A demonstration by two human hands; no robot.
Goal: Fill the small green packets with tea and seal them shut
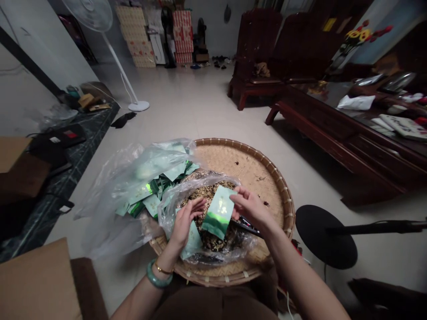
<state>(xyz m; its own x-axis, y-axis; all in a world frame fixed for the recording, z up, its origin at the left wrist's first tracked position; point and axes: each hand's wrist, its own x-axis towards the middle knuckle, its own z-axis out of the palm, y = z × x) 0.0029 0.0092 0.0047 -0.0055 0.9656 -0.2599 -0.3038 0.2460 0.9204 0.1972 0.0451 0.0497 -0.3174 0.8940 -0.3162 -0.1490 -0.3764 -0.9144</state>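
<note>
The right hand [250, 208] pinches a green foil packet [219, 212] above a clear bag of dried leaves [200, 189] on a round bamboo tray [260, 166]; the left hand [185, 222] curves open over a second packet [192, 241], tiled floor [187, 100] beyond

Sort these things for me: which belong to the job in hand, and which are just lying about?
In use: left hand, right hand, sachet, dried leaves, clear bag, bamboo tray.
Lying about: fan, cartons, wooden table.

A round woven bamboo tray [247, 166] carries a clear plastic bag of dried leaves [207, 209], a plastic bag of green sachets [156, 186] spilling over its rim, and scattered dark flecks [258, 178].
</note>
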